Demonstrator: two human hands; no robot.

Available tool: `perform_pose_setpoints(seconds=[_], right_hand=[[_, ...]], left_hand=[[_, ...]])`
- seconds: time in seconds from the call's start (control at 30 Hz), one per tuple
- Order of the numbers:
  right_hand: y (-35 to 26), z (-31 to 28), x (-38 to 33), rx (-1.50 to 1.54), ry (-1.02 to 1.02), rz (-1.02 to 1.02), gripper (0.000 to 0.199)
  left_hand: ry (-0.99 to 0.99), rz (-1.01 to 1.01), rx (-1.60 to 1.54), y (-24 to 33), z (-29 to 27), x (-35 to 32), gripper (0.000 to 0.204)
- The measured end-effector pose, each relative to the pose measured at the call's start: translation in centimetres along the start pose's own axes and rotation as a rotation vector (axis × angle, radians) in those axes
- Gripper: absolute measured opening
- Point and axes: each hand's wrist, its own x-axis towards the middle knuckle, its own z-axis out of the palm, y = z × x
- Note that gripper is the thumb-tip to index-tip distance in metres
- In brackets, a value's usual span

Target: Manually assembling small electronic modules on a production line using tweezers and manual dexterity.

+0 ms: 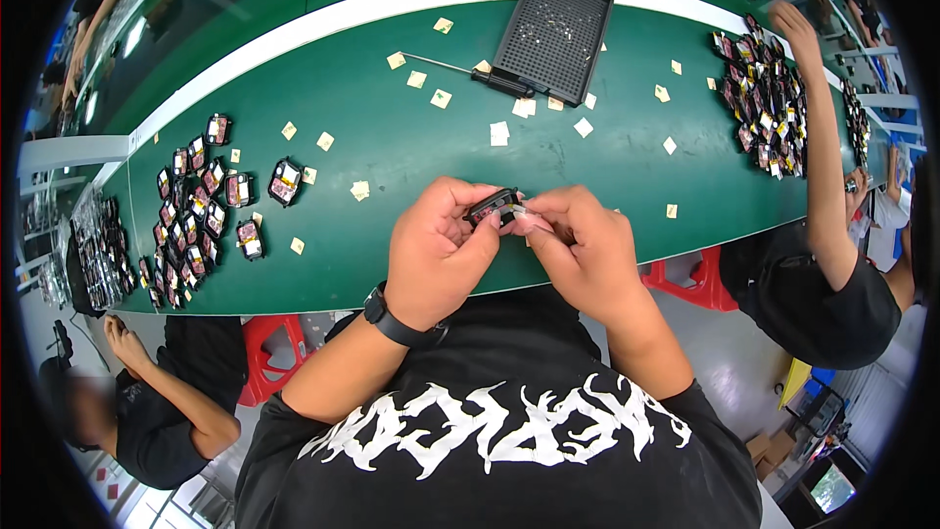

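Above the table's near edge, my left hand [431, 260] grips a small black electronic housing [493, 207] between thumb and fingers. The housing is tilted, and reddish parts show in its open face. My right hand [592, 250] is closed in a pinch at the housing's right end. Between its fingertips a small pale piece [521, 210] shows, too small to tell its kind. My fingers hide part of the housing.
Similar housings [238, 189] lie in a group on the left of the green table [392, 152], and more [764, 108] are heaped at right. A black perforated tray [553, 34] and a screwdriver [441, 63] lie at the back. Small paper squares [499, 133] are scattered about. Co-workers [832, 264] sit on both sides.
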Motion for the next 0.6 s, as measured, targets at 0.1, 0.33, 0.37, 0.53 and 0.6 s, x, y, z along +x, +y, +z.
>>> perform_pose_setpoints(seconds=[0.1,0.33,0.37,0.53,0.6], right_hand=[[-0.8,-0.2,0.1,0.086,-0.054,0.124,0.018],[-0.5,1.2,0.0,0.26,0.085,0.27,0.013],[-0.6,1.3,0.1,0.26,0.101,0.3,0.013],[-0.1,1.9,0.2,0.268,0.201,0.288,0.014],[-0.4,1.8,0.1,0.192,0.198,0.289,0.013]], left_hand=[[-0.001,-0.018,-0.012,0.1,0.0,-0.1,0.023],[-0.044,-0.091,-0.152,0.4,-0.7,0.3,0.018],[-0.053,-0.114,-0.19,0.5,-0.9,0.4,0.017],[-0.087,-0.166,-0.274,0.5,-1.6,0.6,0.018],[-0.091,-0.163,-0.277,0.6,-1.5,0.6,0.018]])
